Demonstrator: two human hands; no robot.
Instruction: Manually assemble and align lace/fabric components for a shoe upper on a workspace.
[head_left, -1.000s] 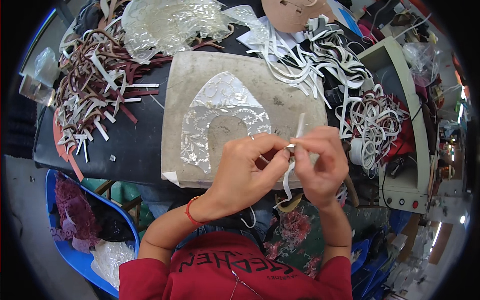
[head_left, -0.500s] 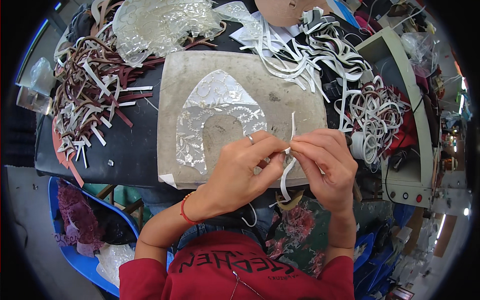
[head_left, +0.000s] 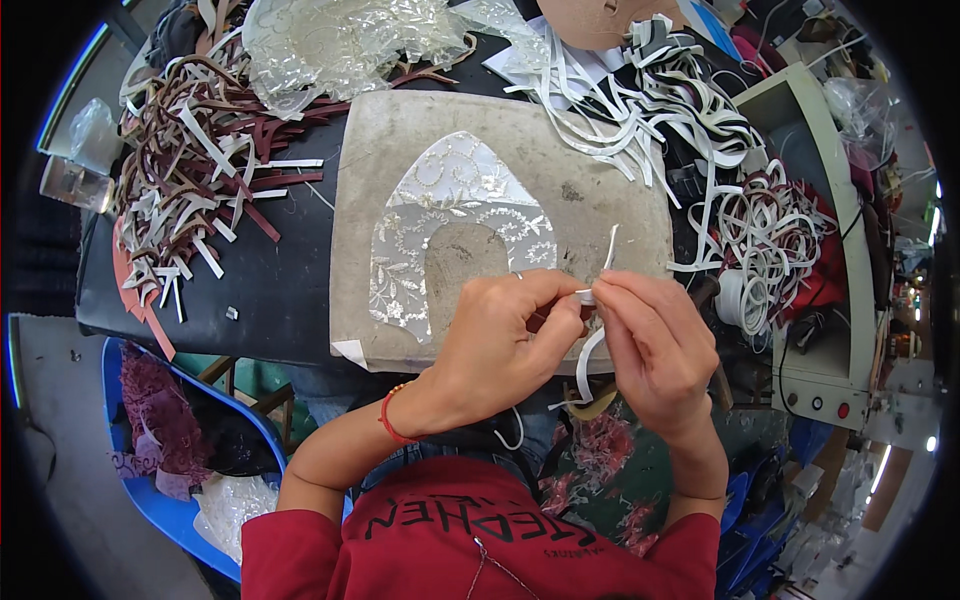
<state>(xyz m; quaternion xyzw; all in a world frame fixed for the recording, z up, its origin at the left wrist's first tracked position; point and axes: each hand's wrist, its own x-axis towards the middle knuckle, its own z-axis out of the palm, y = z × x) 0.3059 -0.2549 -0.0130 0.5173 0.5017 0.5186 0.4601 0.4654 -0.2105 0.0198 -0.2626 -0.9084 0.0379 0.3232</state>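
Observation:
My left hand [head_left: 510,325] and my right hand [head_left: 660,345] meet over the board's near right part. Both pinch a narrow white strip [head_left: 587,370] between thumb and fingers. One end of it sticks up past my right fingertips, and another part curls down below them. A white piece of the strip shows between the two pinches; whether it is folded or looped I cannot tell. Left of my hands, a white lace shoe upper [head_left: 464,185], curved like a horseshoe, lies flat on the worn beige board [head_left: 610,215].
Brown and white strips [head_left: 200,150] heap on the black table [head_left: 270,315] at the left. White strips [head_left: 690,110] and a coiled tangle [head_left: 765,245] lie at the right, beside a grey metal housing [head_left: 830,385]. Sparkly lace pieces [head_left: 340,50] sit at the back. A blue chair [head_left: 190,510] stands lower left.
The whole view has shifted a little, so the table sits slightly further right. My fingers stay together on the strip, and a wider bit of it now shows between them.

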